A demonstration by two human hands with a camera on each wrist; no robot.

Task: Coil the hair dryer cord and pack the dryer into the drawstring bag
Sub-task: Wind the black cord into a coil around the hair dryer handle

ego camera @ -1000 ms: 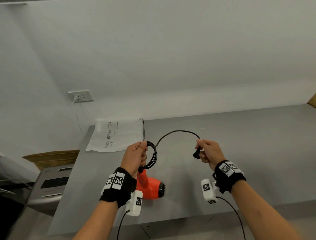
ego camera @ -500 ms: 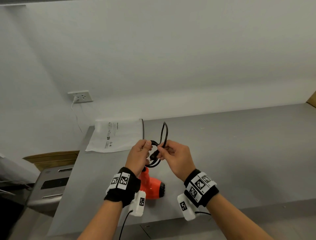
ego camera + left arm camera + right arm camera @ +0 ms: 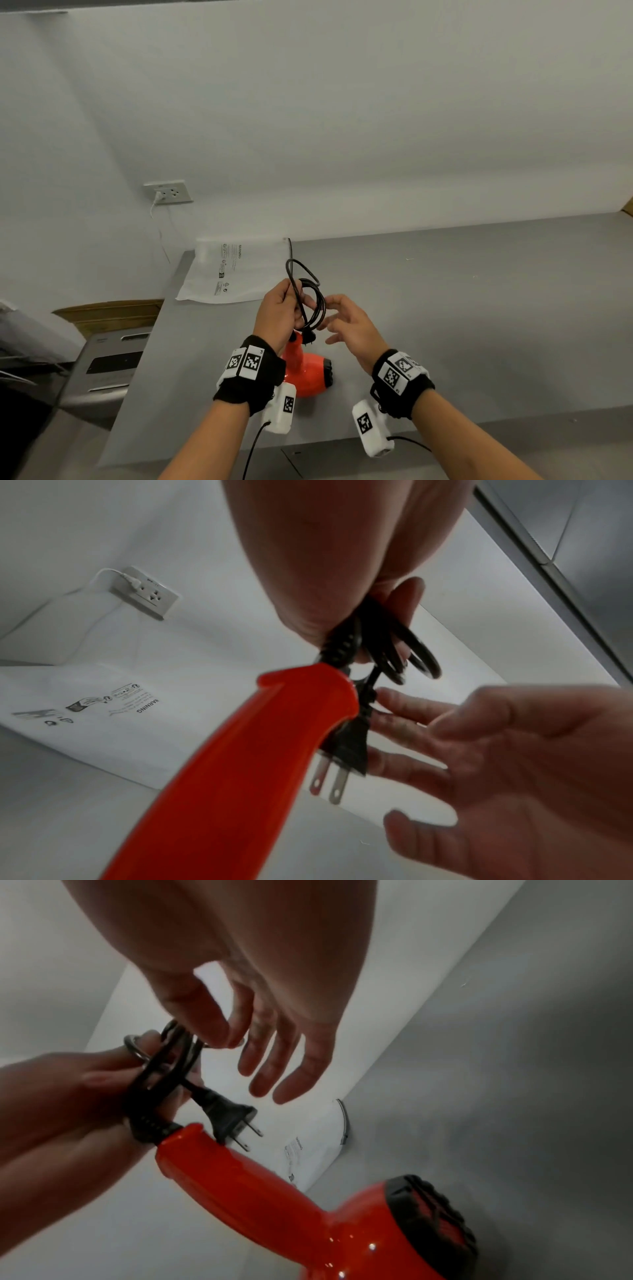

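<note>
Cord point(image 3: 310, 301) gathered into loops and clamped in left hand point(image 3: 279, 317), fist curled round the bundle just above the strain relief, presumably to keep the coil from springing open. Plug point(image 3: 346, 746) dangling free beside the handle of the orange hair dryer point(image 3: 306, 371), which hangs from the cord with its body low over the grey worktop point(image 3: 479, 308) (touching or just clear, cannot tell). Right hand point(image 3: 346, 329) spread, fingers relaxed, holding nothing, just beside the loops, probably ready to tuck the plug. White drawstring bag point(image 3: 236, 274) flat at the far left corner, waiting, not yet opened.
</note>
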